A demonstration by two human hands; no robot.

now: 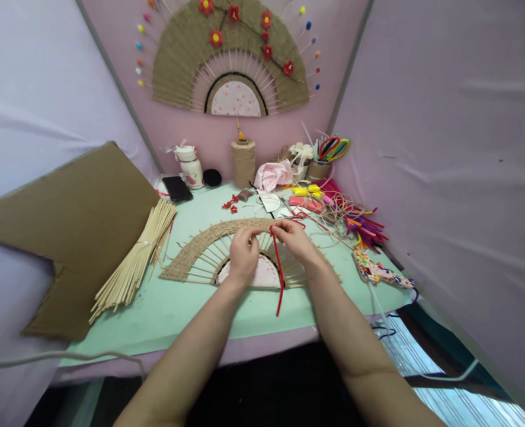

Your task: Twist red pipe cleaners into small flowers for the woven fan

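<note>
A red pipe cleaner (279,267) hangs from the pinched fingers of my right hand (294,238), bent at the top, its long end dropping toward the table's front edge. Just left of it, my left hand (245,255) is closed in a pinch, fingertips pointing at the bend. Whatever those fingers hold is too small to make out. Beneath both hands lies a half-round fan (200,249) of woven twine on thin sticks, with a pink-spotted half-circle (266,273) at its base. My hands and forearms cover part of it.
Bundled wooden sticks (133,261) and a large cardboard sheet (76,237) are at left. Behind stand a white bottle (190,167) and a twine spool (243,165). Small red flowers (232,204) lie mid-table. Pipe cleaners (364,228) and a cloth-covered glue gun (378,270) lie right. A finished fan (178,65) hangs behind.
</note>
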